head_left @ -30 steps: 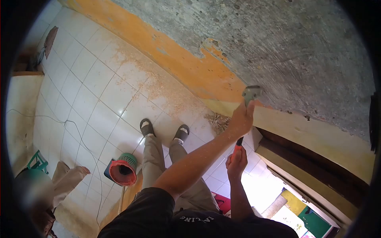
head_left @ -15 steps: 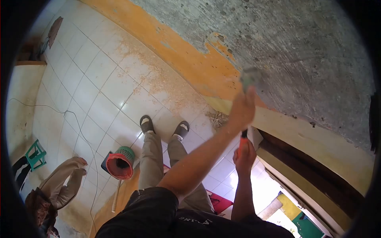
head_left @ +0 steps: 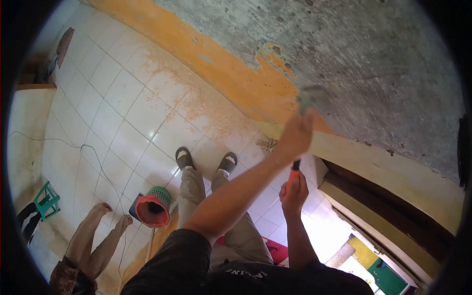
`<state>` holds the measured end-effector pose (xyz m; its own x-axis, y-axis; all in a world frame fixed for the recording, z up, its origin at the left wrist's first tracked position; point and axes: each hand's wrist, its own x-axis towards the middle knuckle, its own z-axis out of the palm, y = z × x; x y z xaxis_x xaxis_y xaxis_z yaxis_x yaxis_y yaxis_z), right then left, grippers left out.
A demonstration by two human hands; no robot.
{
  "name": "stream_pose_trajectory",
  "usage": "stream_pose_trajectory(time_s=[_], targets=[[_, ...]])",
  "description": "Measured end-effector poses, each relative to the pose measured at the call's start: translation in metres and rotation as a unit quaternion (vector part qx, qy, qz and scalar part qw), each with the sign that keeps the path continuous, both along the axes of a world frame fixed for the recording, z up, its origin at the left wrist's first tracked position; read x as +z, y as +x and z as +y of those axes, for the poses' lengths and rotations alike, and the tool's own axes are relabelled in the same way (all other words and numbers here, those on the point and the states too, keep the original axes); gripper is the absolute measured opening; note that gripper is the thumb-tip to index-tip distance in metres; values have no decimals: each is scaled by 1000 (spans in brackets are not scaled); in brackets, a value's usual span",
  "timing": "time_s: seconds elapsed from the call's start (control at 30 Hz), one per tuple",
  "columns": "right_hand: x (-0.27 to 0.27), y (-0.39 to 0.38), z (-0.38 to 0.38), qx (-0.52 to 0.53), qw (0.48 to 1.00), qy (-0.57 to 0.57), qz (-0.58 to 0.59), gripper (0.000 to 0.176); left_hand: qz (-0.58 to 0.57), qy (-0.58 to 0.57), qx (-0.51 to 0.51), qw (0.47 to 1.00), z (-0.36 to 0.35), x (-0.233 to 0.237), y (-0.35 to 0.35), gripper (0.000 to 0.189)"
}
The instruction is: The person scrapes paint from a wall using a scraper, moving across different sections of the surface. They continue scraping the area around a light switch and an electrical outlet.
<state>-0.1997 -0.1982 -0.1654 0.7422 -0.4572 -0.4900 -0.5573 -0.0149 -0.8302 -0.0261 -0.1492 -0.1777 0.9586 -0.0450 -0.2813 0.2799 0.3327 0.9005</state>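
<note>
A long-handled scraper reaches up to the wall, its blurred greenish-grey head over the line where orange paint meets bare grey plaster. My left hand is wrapped round the upper shaft just below the head. Lower down, my right hand grips the orange-red end of the handle, with a black section showing above it. Ahead of both hands is the wall, rough and scratched where the grey shows, with a band of orange paint along its lower left part.
Orange paint flakes lie on the white tiles along the wall. A green basket with a red rim stands left of my legs. Another person's legs are at lower left, near a green stool. A thin cable crosses the floor.
Both hands and the scraper handle have shifted slightly left, the lower end most. The other person's legs have spread apart and moved right. The view has tilted a little.
</note>
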Motion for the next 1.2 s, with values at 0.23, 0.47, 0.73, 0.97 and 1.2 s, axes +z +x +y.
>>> stream_pose_trajectory(time_s=[0.23,0.47,0.73,0.97,1.2], targets=[[-10,21,27,38,999,-11,-25,38,39,-23,-58,997,32,9,21,43],[3,24,12,64,997,-41,9,39,87,4,-57,995,36,2,32,44],[8,33,28,4,1000,-3,17,34,-19,72,2,997,31,2,26,47],[-4,20,34,11,999,-35,0,40,-9,55,-12,998,28,5,13,46],[-13,56,45,54,997,-31,-35,40,81,-3,-30,996,65,-6,52,48]])
